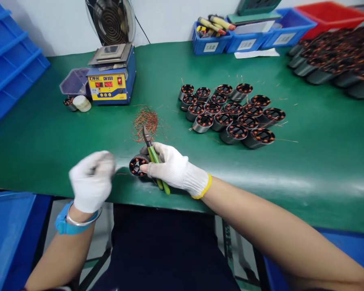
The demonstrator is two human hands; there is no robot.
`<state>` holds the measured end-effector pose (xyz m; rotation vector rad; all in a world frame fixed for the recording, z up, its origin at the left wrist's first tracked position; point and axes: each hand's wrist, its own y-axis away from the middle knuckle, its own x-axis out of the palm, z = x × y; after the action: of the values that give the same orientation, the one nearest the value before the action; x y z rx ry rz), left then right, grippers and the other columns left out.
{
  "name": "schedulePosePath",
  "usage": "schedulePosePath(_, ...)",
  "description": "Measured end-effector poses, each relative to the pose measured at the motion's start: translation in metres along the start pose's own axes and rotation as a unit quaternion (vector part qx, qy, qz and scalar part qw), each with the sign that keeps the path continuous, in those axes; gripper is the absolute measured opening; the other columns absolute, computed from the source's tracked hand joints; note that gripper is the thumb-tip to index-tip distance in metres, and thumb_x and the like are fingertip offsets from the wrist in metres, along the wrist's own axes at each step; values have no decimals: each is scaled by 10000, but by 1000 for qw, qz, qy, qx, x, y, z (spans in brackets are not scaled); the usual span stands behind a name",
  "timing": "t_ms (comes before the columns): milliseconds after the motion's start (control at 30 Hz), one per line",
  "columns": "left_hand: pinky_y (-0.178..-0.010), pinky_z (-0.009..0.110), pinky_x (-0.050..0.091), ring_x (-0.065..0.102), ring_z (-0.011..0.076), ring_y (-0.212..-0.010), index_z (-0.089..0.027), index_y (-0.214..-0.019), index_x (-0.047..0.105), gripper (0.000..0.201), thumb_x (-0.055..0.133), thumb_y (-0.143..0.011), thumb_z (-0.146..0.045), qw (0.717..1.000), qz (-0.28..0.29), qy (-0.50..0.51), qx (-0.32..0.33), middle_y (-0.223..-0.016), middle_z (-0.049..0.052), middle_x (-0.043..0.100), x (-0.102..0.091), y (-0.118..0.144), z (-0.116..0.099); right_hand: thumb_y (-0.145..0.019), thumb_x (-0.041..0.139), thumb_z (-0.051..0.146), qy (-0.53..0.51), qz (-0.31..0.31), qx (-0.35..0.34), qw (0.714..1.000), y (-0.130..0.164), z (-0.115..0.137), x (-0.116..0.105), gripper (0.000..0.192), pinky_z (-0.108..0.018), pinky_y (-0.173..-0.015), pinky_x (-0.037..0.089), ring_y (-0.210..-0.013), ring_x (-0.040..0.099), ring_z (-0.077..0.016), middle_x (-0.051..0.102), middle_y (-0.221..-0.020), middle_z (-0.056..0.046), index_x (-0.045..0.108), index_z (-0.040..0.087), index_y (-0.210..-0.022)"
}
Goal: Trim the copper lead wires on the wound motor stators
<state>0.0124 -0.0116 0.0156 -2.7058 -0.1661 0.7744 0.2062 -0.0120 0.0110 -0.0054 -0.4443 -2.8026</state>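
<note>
My right hand (171, 163), in a white knit glove, holds green-handled wire cutters (153, 154) whose jaws point away from me. The same hand grips a motor stator (134, 165), a dark ring with copper windings, turned on its side near the table's front edge. A thin wire sticks out from the stator towards the left. Beside it my left hand (92, 178), also gloved and blurred by motion, is closed with curled fingers; what they pinch, if anything, is hidden. Beyond the cutters lies a heap of copper wire clippings (147, 121).
Several stators (223, 119) stand grouped right of the clippings, more (330, 60) at far right. A blue-yellow solder pot (111, 83) stands behind, with a fan (111, 22). Blue bins (210, 45) and a red bin (333, 14) line the back. Stacked blue crates (12, 60) stand left.
</note>
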Motion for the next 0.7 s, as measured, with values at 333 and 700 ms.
schedulePosePath(333,-537,276,392,466,103,-548,-194,-626,534,196,603,-804,-237,959,116,-172,191,-586,-31,502,-5,-14,-14,-703,731,223,-7,10,-13,1000,-1,-7,-3,313,-212,-470,424,-541,538,-98,575,-691,58,524,192,-936)
schedulePosePath(700,-488,257,533,654,159,-591,-149,-994,633,441,753,-665,-418,969,68,151,-182,-880,69,737,14,26,-9,-780,666,250,-142,-29,35,989,3,-7,15,208,-230,-492,465,-506,513,-94,540,-635,69,484,211,-874)
